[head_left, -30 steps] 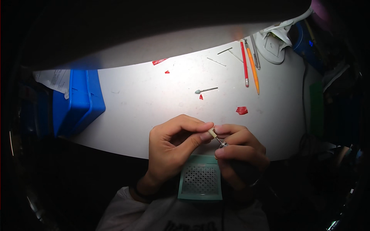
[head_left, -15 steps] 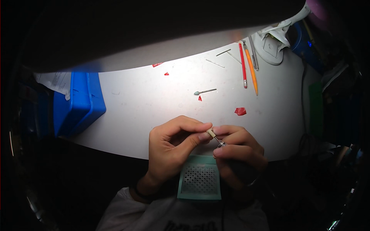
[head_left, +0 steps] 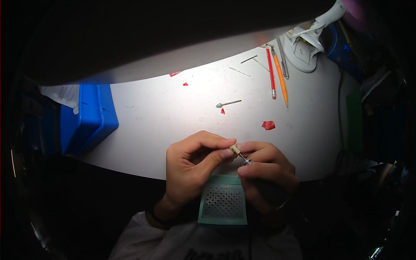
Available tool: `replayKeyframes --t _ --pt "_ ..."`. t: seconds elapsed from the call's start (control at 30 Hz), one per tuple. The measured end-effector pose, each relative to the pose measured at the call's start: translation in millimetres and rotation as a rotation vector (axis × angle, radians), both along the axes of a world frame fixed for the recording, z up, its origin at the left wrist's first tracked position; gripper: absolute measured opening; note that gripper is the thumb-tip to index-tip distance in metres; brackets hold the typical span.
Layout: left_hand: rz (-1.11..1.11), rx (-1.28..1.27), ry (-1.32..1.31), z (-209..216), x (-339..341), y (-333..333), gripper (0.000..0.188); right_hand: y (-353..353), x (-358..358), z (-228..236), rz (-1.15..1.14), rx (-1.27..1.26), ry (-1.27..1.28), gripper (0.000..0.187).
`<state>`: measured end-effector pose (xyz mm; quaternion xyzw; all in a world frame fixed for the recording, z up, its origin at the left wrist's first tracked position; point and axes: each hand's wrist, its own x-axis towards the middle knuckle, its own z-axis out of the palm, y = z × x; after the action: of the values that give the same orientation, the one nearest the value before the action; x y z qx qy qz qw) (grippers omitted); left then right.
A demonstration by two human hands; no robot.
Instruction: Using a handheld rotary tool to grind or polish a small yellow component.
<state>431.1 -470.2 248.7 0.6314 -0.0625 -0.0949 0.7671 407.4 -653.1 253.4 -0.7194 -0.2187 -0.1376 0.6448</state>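
My left hand (head_left: 190, 162) pinches a small cream cylindrical tip (head_left: 234, 149) between thumb and forefinger. From that tip a thin metal shank (head_left: 241, 156) runs down to a shiny metal end (head_left: 247, 162) at my right hand (head_left: 271, 162). My right fingers are closed around this shiny end; a dark body behind it, mostly hidden in the palm, looks like a rotary handpiece. Below both hands sits a green tray (head_left: 222, 222) with a perforated metal plate. Ahead of the hands, a bit with a grey-green pointed head (head_left: 219, 105) lies on the white table.
Red scraps (head_left: 268, 125) lie about the table. A red pencil (head_left: 271, 76), an orange pencil-like tool (head_left: 281, 80) and thin metal rods (head_left: 239, 71) are farther back. Blue bins (head_left: 89, 117) stand at left, a white lamp base (head_left: 303, 56) at back right. A dark lamp shade (head_left: 173, 39) overhangs the top.
The view has shifted slightly, so the table items sit a little farther left. Both hands keep nearly the same hold, and slightly more of the shank shows below the cream tip.
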Motion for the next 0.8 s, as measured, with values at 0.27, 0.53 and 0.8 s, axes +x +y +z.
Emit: replayKeyframes --t 0.27,0.53,0.8 --pt "-0.007 -0.046 0.006 -0.7 0.1 -0.4 0.015 -1.6 -1.1 -2.0 0.000 0.027 0.016 0.037" --pt "-0.007 -0.037 0.015 -0.6 -0.5 0.9 0.015 1.1 -0.3 -5.3 -0.009 0.033 -0.007 0.037" --pt "-0.012 -0.019 0.020 1.0 -0.9 1.0 0.015 1.2 -0.7 -4.6 -0.001 0.026 -0.004 0.036"
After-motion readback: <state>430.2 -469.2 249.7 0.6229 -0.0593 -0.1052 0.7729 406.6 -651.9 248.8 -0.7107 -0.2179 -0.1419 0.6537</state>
